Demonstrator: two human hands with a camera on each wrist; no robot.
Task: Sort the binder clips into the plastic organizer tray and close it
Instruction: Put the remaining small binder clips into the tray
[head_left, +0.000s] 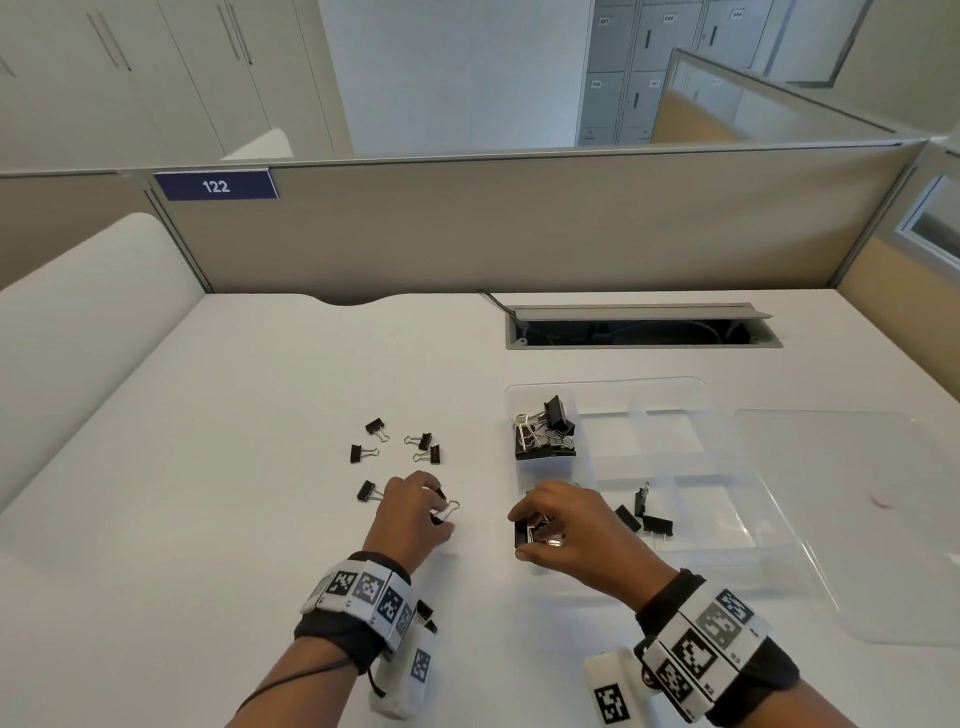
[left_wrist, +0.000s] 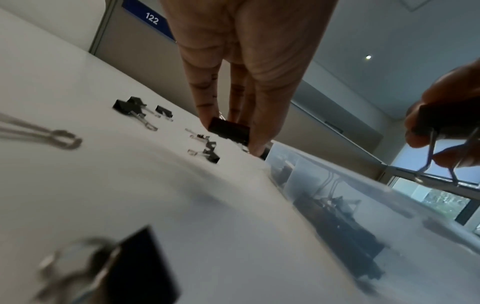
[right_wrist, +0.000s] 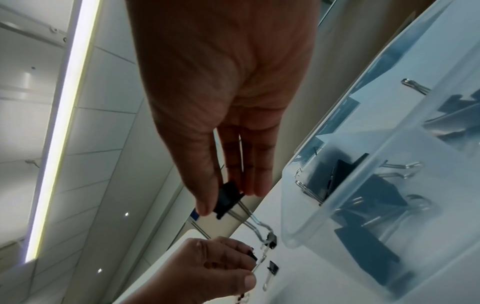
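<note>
A black binder clip (head_left: 441, 506) is pinched by the left hand (head_left: 410, 512) low over the white counter (head_left: 260, 415), thumb and fingers curled round its body, wire handles sticking out to the right. In the left wrist view the clip body is seen gripped between thumb and fingertips (left_wrist: 207, 121), just above the surface. A larger black clip (head_left: 535, 532) is held by the right hand (head_left: 566, 530) at the near-left corner of the clear plastic organizer tray (head_left: 675, 519); thumb and fingers are closed on its body, handles hanging down in the right wrist view.

Five small clips (head_left: 410, 449) are scattered on the counter to the far left of the left hand, one more (head_left: 366, 491) just beside that hand. A pile of large clips (head_left: 545, 431) is seen in the tray's far-left compartment, approx. three smaller ones (head_left: 644, 514) in a near compartment right of the right hand. The tray's clear lid (head_left: 857, 519) lies open, flat on the counter to the right. Another clip (head_left: 426, 613) lies near, partly hidden behind the left wrist band.
</note>
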